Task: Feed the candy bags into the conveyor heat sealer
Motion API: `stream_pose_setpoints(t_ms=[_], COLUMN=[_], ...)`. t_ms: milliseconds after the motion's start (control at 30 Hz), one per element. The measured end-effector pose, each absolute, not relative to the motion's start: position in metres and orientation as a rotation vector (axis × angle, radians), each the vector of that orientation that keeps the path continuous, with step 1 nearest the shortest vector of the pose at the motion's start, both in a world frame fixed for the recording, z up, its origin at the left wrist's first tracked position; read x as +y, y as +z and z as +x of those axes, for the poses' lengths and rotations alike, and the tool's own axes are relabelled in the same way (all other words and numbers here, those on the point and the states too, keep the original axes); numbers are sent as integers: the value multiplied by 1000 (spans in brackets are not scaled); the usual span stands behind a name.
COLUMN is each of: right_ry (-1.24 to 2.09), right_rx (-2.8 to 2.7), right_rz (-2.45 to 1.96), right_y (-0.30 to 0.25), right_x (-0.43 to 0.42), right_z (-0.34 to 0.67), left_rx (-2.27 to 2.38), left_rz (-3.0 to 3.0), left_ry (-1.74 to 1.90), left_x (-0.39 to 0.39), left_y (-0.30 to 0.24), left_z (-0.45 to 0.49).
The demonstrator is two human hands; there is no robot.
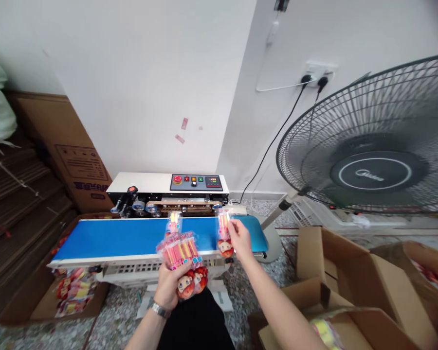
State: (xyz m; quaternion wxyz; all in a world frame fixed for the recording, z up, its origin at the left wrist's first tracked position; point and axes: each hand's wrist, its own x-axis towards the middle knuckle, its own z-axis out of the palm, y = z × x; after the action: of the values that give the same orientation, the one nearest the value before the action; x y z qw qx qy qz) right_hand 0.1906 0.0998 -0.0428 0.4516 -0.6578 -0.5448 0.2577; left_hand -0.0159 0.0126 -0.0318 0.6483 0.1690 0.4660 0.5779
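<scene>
My left hand (168, 287) is closed around a bunch of several clear candy packets (182, 255) with pink and yellow sticks and red cartoon heads, held just in front of the blue conveyor belt (117, 238). My right hand (239, 238) pinches a single packet (224, 236) by its upper part and holds it upright at the right end of the belt, near the sealing slot of the band sealer machine (168, 194). Another packet (174, 222) stands on the belt at the sealer rail, left of the one in my right hand.
A cardboard box (44, 301) with several sealed packets (71, 291) sits on the floor under the belt's left end. Open cardboard boxes (336, 272) stand at right. A large standing fan (372, 150) fills the right side. Stacked cardboard (18, 194) lies left. Cables (277, 136) hang from a wall socket.
</scene>
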Motion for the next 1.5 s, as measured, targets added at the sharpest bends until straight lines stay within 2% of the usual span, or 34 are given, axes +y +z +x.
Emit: stream_pose_setpoints(t_ms=[133,367,433,567,633,833,1000,1167,1367,1500], right_ry=[473,490,544,1043,1096,746,424,378,449,912], right_rx=[-1342,-1466,-1539,-1741,-1774,-1502,-1438,-1460,-1618,-1738], right_rz=[-1941,-1973,-1837,-1269,-1174,-1393,-1923,-2084,-1912,-1365], right_y=[-54,-49,-41,-22,-16,-24,-45,-58,-51,-31], right_x=[140,160,147,96,70,67,119,155,149,103], right_z=[225,202,187,157,146,160,214,225,191,163], left_rx=[1062,1069,1054,1015,997,1036,1069,1062,1069,1051], left_rz=[368,367,383,412,419,386,364,378,405,431], left_ry=[1306,1297,1294,1307,1320,1328,1297,1278,1269,1285], left_x=[9,10,11,14,15,14,9,6,7,10], left_y=[-35,-35,-34,-28,-26,-30,-34,-31,-31,-27], left_z=[-20,-20,-19,-14,-9,-5,-12,-12,-11,-8])
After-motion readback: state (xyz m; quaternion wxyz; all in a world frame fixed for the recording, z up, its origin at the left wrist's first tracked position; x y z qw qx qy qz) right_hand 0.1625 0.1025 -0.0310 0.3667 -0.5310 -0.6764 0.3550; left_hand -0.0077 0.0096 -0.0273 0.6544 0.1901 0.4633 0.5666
